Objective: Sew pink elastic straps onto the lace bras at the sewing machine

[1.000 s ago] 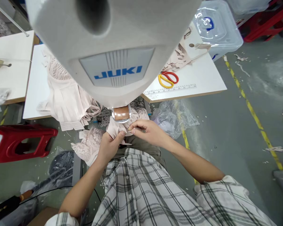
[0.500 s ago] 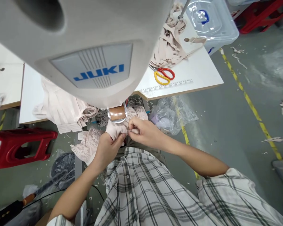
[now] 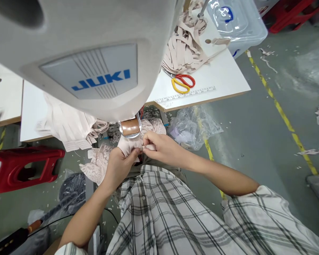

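Below the head of a JUKI sewing machine, pale pink fabric is bunched in front of me. My left hand is closed on its near edge, thumb on top. Close beside it, my right hand pinches a folded pale strip, and the fingertips of both hands nearly meet. Pink lace cloth hangs to the left of my left hand, and more lace lies behind my right fingers. A brown, metal-rimmed machine part sits just above the fabric. The needle area is hidden.
On the white table lie scissors, a clear ruler and a heap of pale strips. Stacked pale pieces hang over the left table edge. A red stool stands left; a plastic bag lies on the floor.
The view has shifted slightly, so the machine head appears further left. My hands stay together at the fabric edge, and more of the strip shows between my right fingers.
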`<state>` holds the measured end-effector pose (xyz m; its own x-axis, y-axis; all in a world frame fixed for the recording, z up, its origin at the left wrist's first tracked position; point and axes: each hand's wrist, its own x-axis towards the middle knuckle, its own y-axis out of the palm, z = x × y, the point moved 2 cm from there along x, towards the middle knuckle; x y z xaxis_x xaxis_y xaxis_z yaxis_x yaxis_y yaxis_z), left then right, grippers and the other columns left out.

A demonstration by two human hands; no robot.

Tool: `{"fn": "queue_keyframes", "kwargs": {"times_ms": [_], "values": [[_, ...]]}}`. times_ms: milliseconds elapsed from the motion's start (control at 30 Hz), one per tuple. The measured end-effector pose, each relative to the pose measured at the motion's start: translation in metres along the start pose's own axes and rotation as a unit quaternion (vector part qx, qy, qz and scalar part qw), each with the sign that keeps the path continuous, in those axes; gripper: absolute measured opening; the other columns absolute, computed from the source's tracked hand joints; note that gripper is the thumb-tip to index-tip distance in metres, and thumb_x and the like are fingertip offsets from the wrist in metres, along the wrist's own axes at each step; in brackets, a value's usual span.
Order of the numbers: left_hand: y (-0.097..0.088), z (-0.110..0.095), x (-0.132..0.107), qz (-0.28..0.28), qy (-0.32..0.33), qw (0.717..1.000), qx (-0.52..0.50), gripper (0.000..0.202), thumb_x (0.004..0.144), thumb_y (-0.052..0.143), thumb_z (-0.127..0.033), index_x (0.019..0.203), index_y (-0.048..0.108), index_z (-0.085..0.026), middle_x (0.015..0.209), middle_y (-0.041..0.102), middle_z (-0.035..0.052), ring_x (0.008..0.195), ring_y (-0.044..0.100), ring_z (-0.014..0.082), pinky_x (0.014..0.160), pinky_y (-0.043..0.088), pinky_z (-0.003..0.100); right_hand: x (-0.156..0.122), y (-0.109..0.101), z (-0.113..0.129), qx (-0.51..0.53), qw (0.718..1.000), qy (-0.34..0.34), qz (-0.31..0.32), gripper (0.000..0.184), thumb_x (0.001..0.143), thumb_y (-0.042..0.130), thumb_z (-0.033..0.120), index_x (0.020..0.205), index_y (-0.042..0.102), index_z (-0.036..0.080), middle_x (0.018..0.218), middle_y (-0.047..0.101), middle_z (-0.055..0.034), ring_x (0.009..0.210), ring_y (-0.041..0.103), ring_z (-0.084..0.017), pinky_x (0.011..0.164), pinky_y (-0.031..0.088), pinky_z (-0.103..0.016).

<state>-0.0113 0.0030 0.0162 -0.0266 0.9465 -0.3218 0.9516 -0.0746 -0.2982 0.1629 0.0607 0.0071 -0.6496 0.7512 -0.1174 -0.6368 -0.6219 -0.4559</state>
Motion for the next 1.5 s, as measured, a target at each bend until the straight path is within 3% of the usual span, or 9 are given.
{"fn": "queue_keyframes", "kwargs": {"times_ms": [233,567,767,967,1100,1167,1267,1400,1500], "values": [[-0.002,0.002,0.004,0.003,-0.006,1.0,0.018,0.018,0.085,0.068,-0.032,0.085,0.074,-0.015,0.083,0.076,0.0048,0.081,0.07,0.0206,0.067,0.052,0.026,0.013,-0.004,-0.016,0.019,0.998,0.024,0.061,0.014,0.084,0.063,0.03,0.088,0.069,0.019,0.085,0.069,-0.0005,0.08,0.059,-0.015,0.07,0.037,-0.026],[0.001,0.01,0.013,-0.009,-0.092,0.989,-0.117,0.023,0.077,0.077,-0.035,0.083,0.075,-0.013,0.078,0.076,0.0062,0.072,0.071,0.0215,0.065,0.057,0.03,0.011,0.003,-0.022,0.209,0.965,0.145,0.058,0.022,0.081,0.067,0.038,0.086,0.073,0.017,0.073,0.065,0.0015,0.065,0.055,-0.012,0.059,0.037,-0.023],[0.012,0.012,0.014,-0.061,-0.073,0.98,-0.173,0.02,0.078,0.076,-0.033,0.081,0.07,-0.014,0.072,0.072,0.0025,0.065,0.066,0.0158,0.063,0.055,0.027,0.008,0.003,-0.008,0.176,0.981,0.083,-0.018,0.02,0.086,0.062,0.034,0.084,0.074,0.018,0.087,0.073,-0.003,0.082,0.065,-0.017,0.073,0.045,-0.026],[0.004,0.015,0.002,-0.03,-0.056,0.973,-0.221,0.033,0.083,0.072,-0.04,0.103,0.069,-0.015,0.095,0.074,0.0073,0.084,0.069,0.0207,0.075,0.057,0.032,0.01,-0.004,0.003,0.062,0.997,0.02,-0.042,0.012,0.083,0.06,0.023,0.08,0.07,0.017,0.075,0.064,-0.0012,0.068,0.055,-0.012,0.062,0.038,-0.024],[0.001,0.036,-0.017,-0.038,0.004,0.958,-0.285,0.069,0.081,0.059,-0.071,0.13,0.055,-0.023,0.115,0.071,0.0114,0.105,0.068,0.0278,0.083,0.058,0.039,0.019,-0.024,0.014,0.179,0.98,0.069,0.057,0.018,0.08,0.064,0.032,0.088,0.071,0.017,0.071,0.062,0.001,0.059,0.05,-0.01,0.055,0.036,-0.022],[0.007,0.041,-0.024,-0.024,0.025,0.952,-0.304,0.095,0.078,0.027,-0.091,0.149,0.03,-0.028,0.121,0.068,0.014,0.106,0.069,0.0294,0.078,0.059,0.043,0.027,-0.033,0.026,0.202,0.969,0.066,0.124,0.02,0.079,0.065,0.033,0.09,0.071,0.018,0.071,0.063,0.0014,0.059,0.052,-0.01,0.054,0.036,-0.022],[0.007,0.036,-0.028,-0.028,0.095,0.961,-0.26,0.097,0.075,-0.006,-0.089,0.156,-0.002,-0.036,0.141,0.057,0.0146,0.117,0.065,0.0302,0.078,0.059,0.047,0.044,-0.044,0.048,0.14,0.965,0.008,0.22,0.016,0.079,0.066,0.03,0.089,0.072,0.02,0.069,0.062,0.0023,0.06,0.053,-0.01,0.055,0.036,-0.022],[-0.027,0.024,-0.019,-0.118,0.281,0.949,-0.078,0.074,0.091,0.031,-0.075,0.154,0.022,-0.038,0.152,0.046,0.011,0.137,0.048,0.0331,0.1,0.051,0.05,0.067,-0.054,0.066,-0.102,0.978,-0.06,0.173,0.012,0.077,0.06,0.019,0.065,0.063,0.019,0.058,0.051,0.0033,0.056,0.042,-0.01,0.056,0.028,-0.026],[-0.05,0.025,-0.001,-0.083,0.382,0.9,0.194,0.067,0.084,0.068,-0.053,0.145,0.049,-0.031,0.135,0.062,0.0117,0.125,0.058,0.0334,0.107,0.046,0.048,0.074,-0.055,0.068,-0.22,0.964,-0.077,0.129,0.02,0.076,0.055,0.017,0.056,0.051,0.018,0.055,0.045,0.0022,0.056,0.035,-0.01,0.057,0.024,-0.029]]}}
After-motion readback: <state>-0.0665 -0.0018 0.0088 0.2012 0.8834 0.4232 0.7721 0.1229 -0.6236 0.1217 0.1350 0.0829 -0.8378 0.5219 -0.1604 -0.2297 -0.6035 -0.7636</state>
